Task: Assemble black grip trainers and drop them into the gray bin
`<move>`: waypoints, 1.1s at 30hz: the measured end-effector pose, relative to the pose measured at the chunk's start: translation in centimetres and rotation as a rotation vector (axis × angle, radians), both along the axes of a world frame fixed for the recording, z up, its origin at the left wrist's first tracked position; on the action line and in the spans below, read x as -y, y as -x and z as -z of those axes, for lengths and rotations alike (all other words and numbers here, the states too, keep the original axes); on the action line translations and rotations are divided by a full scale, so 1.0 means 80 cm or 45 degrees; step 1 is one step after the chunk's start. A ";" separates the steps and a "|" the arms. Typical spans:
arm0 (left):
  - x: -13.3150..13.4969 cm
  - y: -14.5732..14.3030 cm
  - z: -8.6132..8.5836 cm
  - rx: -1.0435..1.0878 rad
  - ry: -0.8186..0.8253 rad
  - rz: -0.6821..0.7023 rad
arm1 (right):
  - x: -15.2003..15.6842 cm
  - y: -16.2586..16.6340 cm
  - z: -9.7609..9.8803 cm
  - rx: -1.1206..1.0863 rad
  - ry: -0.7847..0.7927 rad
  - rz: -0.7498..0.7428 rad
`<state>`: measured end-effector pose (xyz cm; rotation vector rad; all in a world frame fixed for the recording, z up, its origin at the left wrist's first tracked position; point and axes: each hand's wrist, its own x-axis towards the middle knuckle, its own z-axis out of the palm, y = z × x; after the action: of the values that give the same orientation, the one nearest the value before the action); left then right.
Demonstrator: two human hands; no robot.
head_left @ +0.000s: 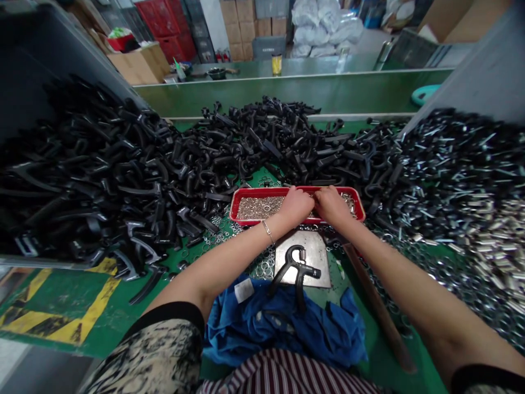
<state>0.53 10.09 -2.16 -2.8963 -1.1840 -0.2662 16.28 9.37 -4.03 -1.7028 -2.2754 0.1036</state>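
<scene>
1. Nearest: a striped garment [283,375], then a blue cloth [287,342].
2. Left hand [298,204] and right hand [331,204] bunch over the red tray [256,192], just beyond the metal plate [321,249]; whether they grasp anything, I cannot tell.
3. On the plate, a black handgrip [301,268] looks assembled, spring fitted; heaped black parts [262,142] seem unassembled.
4. The tray's rim borders both hands; a brown bar [383,317] crowds rightward; room looks mainly upward.

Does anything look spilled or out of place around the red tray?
Yes: loose metal rings lie scattered on the green table outside the red tray, left of the metal plate. They look spilled, though they may be kept there. I see no clear damage.
</scene>
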 end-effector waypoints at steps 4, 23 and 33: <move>0.003 0.003 -0.002 0.224 0.062 -0.015 | 0.008 0.005 -0.013 -0.146 -0.084 0.093; 0.228 0.121 0.013 0.727 0.686 -0.353 | 0.162 0.032 0.014 -0.796 0.443 0.040; 0.209 0.103 0.025 0.543 0.486 -0.330 | 0.161 0.047 -0.020 0.251 0.189 -0.227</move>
<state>-7.70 -6.61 -4.17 -3.0333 -1.8393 -0.7603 12.56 -3.50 -2.46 -1.6408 -2.6228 0.1522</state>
